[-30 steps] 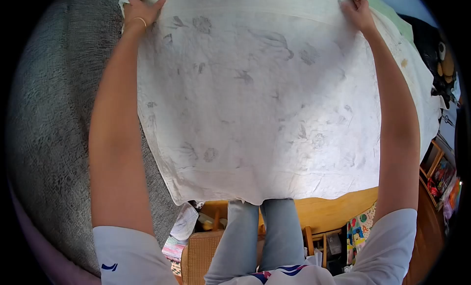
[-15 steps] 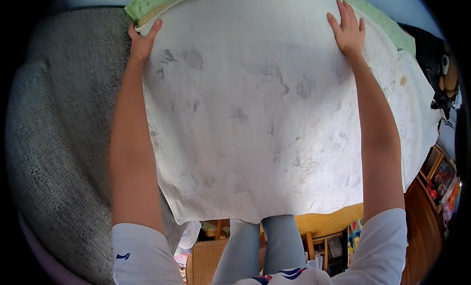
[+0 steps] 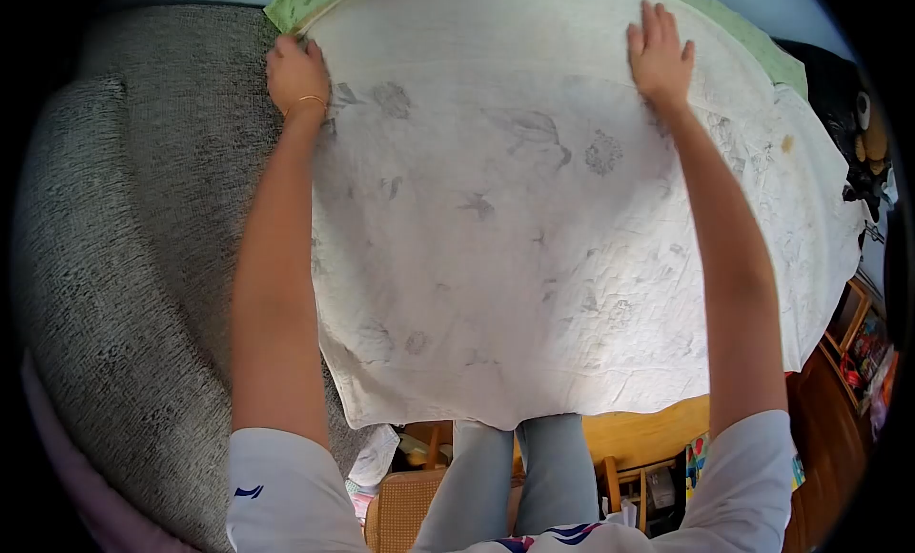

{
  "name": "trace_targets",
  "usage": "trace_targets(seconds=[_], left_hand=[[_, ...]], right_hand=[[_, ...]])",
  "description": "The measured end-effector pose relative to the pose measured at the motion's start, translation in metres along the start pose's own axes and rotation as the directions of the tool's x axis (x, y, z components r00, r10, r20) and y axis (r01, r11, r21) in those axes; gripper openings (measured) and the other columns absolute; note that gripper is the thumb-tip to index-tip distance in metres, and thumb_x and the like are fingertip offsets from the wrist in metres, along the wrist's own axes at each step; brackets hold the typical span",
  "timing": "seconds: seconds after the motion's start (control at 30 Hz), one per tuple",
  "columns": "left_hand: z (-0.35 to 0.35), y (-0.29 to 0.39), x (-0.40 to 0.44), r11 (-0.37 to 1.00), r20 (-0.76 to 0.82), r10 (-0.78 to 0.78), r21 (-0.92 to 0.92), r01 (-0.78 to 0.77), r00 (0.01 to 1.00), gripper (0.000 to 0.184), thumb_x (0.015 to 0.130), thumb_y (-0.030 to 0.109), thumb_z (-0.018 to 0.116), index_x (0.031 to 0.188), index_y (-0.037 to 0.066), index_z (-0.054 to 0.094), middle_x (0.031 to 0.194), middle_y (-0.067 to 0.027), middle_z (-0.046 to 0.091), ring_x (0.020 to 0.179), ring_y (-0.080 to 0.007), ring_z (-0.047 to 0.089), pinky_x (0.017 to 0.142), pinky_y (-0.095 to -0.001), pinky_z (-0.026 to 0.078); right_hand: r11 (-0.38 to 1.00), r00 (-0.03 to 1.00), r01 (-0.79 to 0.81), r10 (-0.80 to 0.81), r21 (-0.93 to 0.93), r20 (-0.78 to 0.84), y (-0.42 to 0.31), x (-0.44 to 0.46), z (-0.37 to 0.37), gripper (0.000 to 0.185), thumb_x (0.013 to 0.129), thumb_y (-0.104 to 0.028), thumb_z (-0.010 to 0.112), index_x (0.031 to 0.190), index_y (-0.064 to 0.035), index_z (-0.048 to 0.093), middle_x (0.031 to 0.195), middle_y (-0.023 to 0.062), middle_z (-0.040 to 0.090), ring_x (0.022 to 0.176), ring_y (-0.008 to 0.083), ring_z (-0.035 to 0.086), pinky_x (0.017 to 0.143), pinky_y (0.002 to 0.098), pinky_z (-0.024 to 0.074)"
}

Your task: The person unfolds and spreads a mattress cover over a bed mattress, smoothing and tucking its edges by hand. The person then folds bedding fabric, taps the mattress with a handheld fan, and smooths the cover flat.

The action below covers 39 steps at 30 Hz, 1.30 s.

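Observation:
A large white cloth [image 3: 477, 229] with faint grey flower and bird prints lies spread out in front of me, its near edge hanging at my knees. At its upper left corner my left hand [image 3: 297, 75] is closed with fingers curled down over the cloth's edge. My right hand [image 3: 660, 58] rests flat on the upper right part of the cloth, fingers stretched and slightly apart. Beyond the cloth's far edge shows a green patterned cloth [image 3: 307, 0].
Grey textured fabric [image 3: 152, 172] covers the left side. A woven chair seat [image 3: 405, 510] stands below, by a yellow wooden edge [image 3: 639, 433]. Black bags [image 3: 827, 91] and a wooden shelf [image 3: 851, 317] with small items are on the right.
Both hands first moved towards me with the cloth, uncovering more green behind. My right hand let go and flattened on it. My left hand then shifted slightly right, its fingers curling in.

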State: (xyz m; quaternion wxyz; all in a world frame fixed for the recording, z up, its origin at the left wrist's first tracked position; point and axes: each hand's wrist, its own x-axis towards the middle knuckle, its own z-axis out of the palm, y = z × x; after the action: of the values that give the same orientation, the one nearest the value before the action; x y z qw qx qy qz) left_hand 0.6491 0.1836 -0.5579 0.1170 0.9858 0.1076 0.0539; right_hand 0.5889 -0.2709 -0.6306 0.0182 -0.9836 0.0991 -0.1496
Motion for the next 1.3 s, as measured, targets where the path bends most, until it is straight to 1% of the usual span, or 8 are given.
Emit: trace_targets(seconds=[0.1, 0.23, 0.43, 0.5, 0.57, 0.8, 1.0, 1.3], left_hand=[[0.028, -0.026, 0.022, 0.937, -0.027, 0.344, -0.058, -0.345, 0.939, 0.035, 0.092, 0.027, 0.048, 0.124, 0.014, 0.047, 0.134, -0.0237, 0.042, 0.124, -0.0379, 0.04, 0.098, -0.042, 0.04], [0.044, -0.03, 0.055, 0.929, -0.026, 0.356, -0.098, -0.357, 0.934, 0.039, 0.095, 0.031, 0.041, 0.133, 0.021, 0.043, 0.143, -0.0207, 0.031, 0.129, -0.0373, 0.033, 0.1, -0.0445, 0.039], [0.017, -0.008, 0.092, 0.859, 0.311, -0.066, 0.501, -0.105, 0.948, 0.049, 0.096, 0.047, 0.03, 0.136, 0.022, 0.044, 0.147, -0.0166, 0.023, 0.132, -0.0375, 0.03, 0.1, -0.0477, 0.038], [0.038, -0.038, 0.112, 0.922, 0.365, -0.109, 0.386, -0.043, 0.925, 0.054, 0.096, 0.051, 0.027, 0.136, 0.02, 0.045, 0.145, -0.0178, 0.03, 0.129, -0.0371, 0.034, 0.102, -0.0453, 0.035], [0.049, -0.061, 0.111, 0.911, 0.573, -0.14, -0.246, 0.332, 0.808, 0.076, 0.091, 0.063, 0.024, 0.14, 0.006, 0.036, 0.14, -0.0199, 0.038, 0.125, -0.0349, 0.04, 0.102, -0.0435, 0.034], [0.001, -0.035, -0.002, 0.488, 0.689, -0.314, -0.473, 0.734, 0.653, 0.092, 0.084, 0.072, 0.032, 0.138, -0.002, 0.035, 0.139, -0.0186, 0.04, 0.123, -0.0326, 0.042, 0.105, -0.0372, 0.03], [0.011, -0.085, -0.097, 0.798, 0.377, -0.058, -0.539, 0.27, 0.924, 0.08, 0.089, 0.057, 0.034, 0.14, -0.005, 0.026, 0.14, -0.0232, 0.036, 0.128, -0.0345, 0.036, 0.106, -0.0364, 0.028], [-0.053, -0.125, -0.287, 0.942, 0.436, -0.107, -0.244, 0.232, 0.894, 0.056, 0.096, 0.021, 0.039, 0.141, -0.006, 0.019, 0.143, -0.0269, 0.029, 0.132, -0.0371, 0.03, 0.108, -0.036, 0.025]], right_hand=[[0.996, 0.997, 0.07, -0.071, 0.059, 0.01, -0.029, -0.025, -0.021, 0.052, 0.094, -0.044, 0.033, 0.142, -0.0238, 0.031, 0.149, 0.001, 0.029, 0.139, 0.0177, 0.022, 0.111, 0.05, 0.0126], [0.995, 0.998, 0.062, -0.063, 0.085, 0.01, -0.031, -0.027, -0.022, 0.052, 0.093, -0.043, 0.036, 0.141, -0.0231, 0.033, 0.147, 0.0008, 0.031, 0.138, 0.0172, 0.024, 0.111, 0.0495, 0.0125], [0.994, 0.998, 0.069, -0.069, 0.081, -0.003, -0.033, -0.027, -0.025, 0.051, 0.093, -0.042, 0.035, 0.141, -0.0235, 0.033, 0.148, 0.001, 0.031, 0.138, 0.0173, 0.024, 0.111, 0.0491, 0.0128], [0.995, 0.998, 0.066, -0.067, 0.078, 0.002, -0.033, -0.028, -0.023, 0.052, 0.093, -0.043, 0.034, 0.141, -0.0238, 0.032, 0.148, 0.0012, 0.031, 0.138, 0.0173, 0.024, 0.111, 0.0491, 0.013], [0.995, 0.998, 0.062, -0.062, 0.076, -0.002, -0.033, -0.028, -0.021, 0.052, 0.093, -0.044, 0.034, 0.141, -0.0242, 0.032, 0.148, 0.0005, 0.031, 0.138, 0.0168, 0.024, 0.111, 0.0492, 0.0128], [0.994, 0.995, 0.09, -0.087, 0.068, -0.042, -0.037, -0.027, -0.025, 0.052, 0.094, -0.042, 0.034, 0.143, -0.0253, 0.029, 0.149, -0.0005, 0.029, 0.138, 0.0163, 0.022, 0.111, 0.0495, 0.0138], [0.999, 0.998, 0.032, -0.033, 0.007, 0.059, -0.029, -0.017, 0.0, 0.058, 0.092, -0.048, 0.033, 0.144, -0.0229, 0.028, 0.15, 0.0017, 0.025, 0.139, 0.0177, 0.02, 0.111, 0.0497, 0.0134], [0.982, 0.989, 0.135, -0.141, 0.133, 0.036, -0.107, -0.146, -0.075, 0.057, 0.093, -0.045, 0.036, 0.143, -0.0176, 0.029, 0.149, 0.008, 0.028, 0.138, 0.0224, 0.023, 0.112, 0.0466, 0.014]])
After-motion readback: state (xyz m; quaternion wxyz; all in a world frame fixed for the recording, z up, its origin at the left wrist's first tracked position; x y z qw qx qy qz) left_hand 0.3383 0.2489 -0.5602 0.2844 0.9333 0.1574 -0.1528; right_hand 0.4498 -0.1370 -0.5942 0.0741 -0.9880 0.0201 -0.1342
